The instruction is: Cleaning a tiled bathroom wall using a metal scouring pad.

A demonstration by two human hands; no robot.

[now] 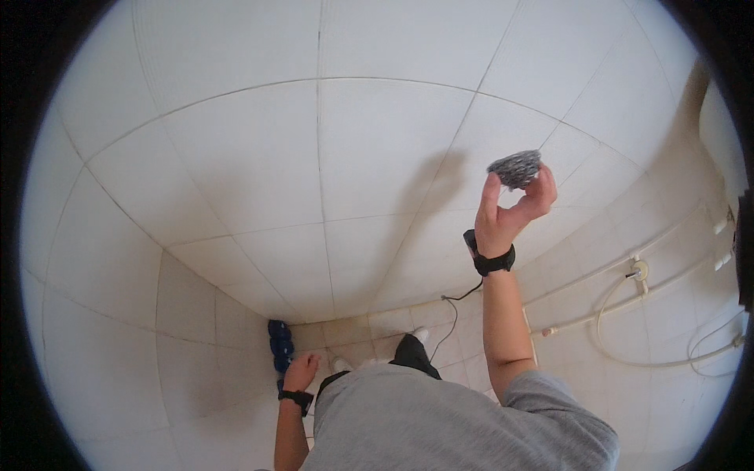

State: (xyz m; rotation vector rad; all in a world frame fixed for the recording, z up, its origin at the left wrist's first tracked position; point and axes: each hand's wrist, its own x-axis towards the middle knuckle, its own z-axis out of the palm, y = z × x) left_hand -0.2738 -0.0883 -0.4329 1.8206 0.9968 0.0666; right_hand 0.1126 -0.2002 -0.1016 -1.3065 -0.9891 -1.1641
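My right hand [521, 203] is raised in front of the white tiled wall [389, 153]. Between its thumb and fingers it pinches a grey steel wool scrubber [516, 169]. Whether the scrubber touches the tiles cannot be made out. A black strap with a small device [493, 261] is around the right wrist. Down at my side hangs my left hand [302, 372], with nothing visible in it; its fingers are too small to read clearly. Another black band [296, 400] is on that wrist. Blue round-bodied containers [281, 344] stand in the corner beyond the left hand.
Along the right wall run pale pipes [580, 316] with a valve [638, 272] and a looping hose [601, 329]. A thin dark cable [455, 318] trails across the tiled floor [389, 322] near my feet. A white fixture [721, 129] sits at the far right edge.
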